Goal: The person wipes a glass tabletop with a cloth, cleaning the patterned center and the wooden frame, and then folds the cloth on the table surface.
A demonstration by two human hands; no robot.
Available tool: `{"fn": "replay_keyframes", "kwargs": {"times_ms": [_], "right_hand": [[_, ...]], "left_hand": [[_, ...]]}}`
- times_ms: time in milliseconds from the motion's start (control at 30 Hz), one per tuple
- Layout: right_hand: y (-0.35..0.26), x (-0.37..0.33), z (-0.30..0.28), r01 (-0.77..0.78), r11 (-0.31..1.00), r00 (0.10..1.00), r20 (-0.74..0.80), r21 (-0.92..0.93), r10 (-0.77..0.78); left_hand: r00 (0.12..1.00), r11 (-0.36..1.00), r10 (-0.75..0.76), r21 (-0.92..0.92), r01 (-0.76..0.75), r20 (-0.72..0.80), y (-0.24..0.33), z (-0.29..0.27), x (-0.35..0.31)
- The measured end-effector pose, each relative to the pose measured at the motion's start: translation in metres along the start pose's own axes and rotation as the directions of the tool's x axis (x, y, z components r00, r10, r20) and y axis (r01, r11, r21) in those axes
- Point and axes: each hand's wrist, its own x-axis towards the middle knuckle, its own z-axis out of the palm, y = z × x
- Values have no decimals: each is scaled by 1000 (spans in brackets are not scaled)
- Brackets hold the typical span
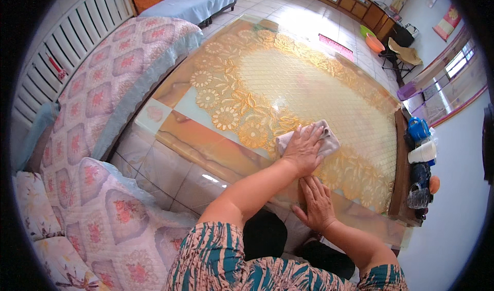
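Observation:
My left hand (304,149) presses down on a folded pale pink-grey cloth (330,141), its fingers laid over the cloth. Under the cloth is a large table (185,139) with a glossy clear cover, gold flower patterns and a pale quilted-looking middle. My right hand (315,204) rests flat near the table's close edge, just below my left wrist. Its fingers are stretched out and the thumb stands apart, with nothing held. My left forearm crosses over the tabletop from the lower left.
A sofa with a pink floral cover (118,59) runs along the left. On a ledge at the table's right end stand a blue jug (419,128), white paper cups (423,152) and a glass mug (418,196). A folding chair (404,53) and an orange basin (374,43) are farther back.

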Motion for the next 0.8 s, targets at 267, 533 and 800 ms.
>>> {"fn": "replay_keyframes", "kwargs": {"times_ms": [267, 533, 800], "right_hand": [[-2, 0, -4, -2, 998, 998, 58, -57, 6], [-3, 1, -5, 17, 997, 999, 34, -77, -15], [-4, 3, -5, 14, 999, 1000, 7, -32, -13]], "left_hand": [[802, 807, -550, 101, 582, -234, -192, -43, 18], [431, 365, -829, 239, 900, -356, -317, -105, -107], [350, 240, -846, 301, 923, -401, -300, -105, -170]]}}
